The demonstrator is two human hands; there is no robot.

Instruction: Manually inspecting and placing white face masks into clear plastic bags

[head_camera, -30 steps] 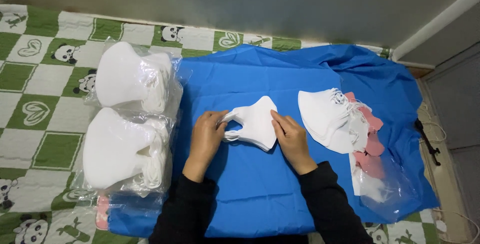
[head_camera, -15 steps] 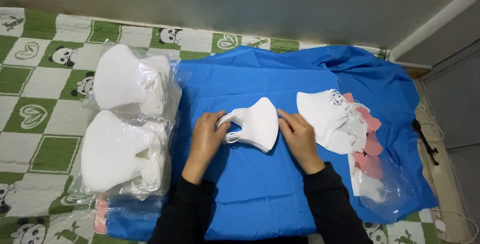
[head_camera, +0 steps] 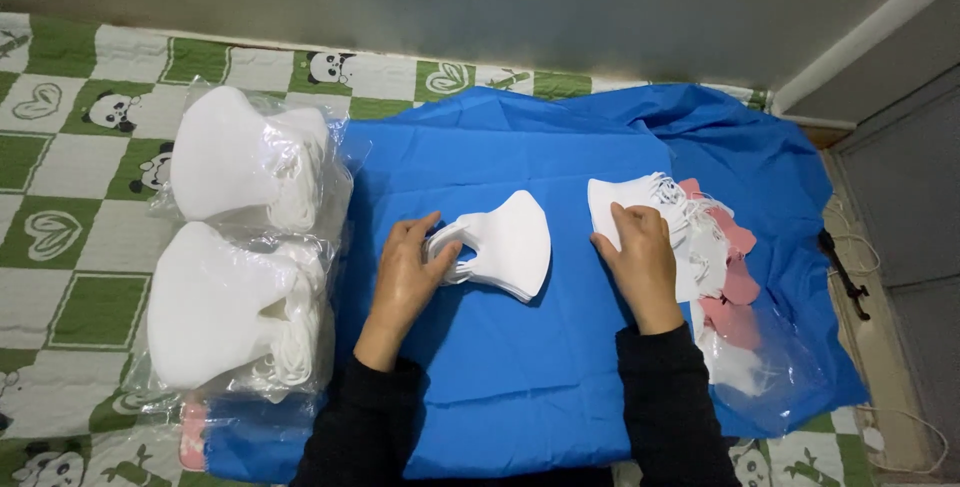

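A small stack of white folded face masks [head_camera: 510, 244] lies in the middle of a blue cloth [head_camera: 520, 367]. My left hand [head_camera: 408, 269] rests at the stack's left end, fingertips touching the ear loops. My right hand [head_camera: 636, 252] lies flat on a second pile of white masks [head_camera: 680, 209] to the right, fingers spread. Pink masks [head_camera: 738, 277] stick out beneath that pile.
Two clear plastic bags stuffed with white masks sit at the left, one farther [head_camera: 250, 162] and one nearer [head_camera: 230, 312]. A crumpled clear bag [head_camera: 765, 362] lies at the right. A green and white panda-print mat [head_camera: 60, 237] is under everything. A grey wall runs along the far side.
My right hand left the middle stack and moved right onto the other pile of masks. My left hand stayed at the middle stack.
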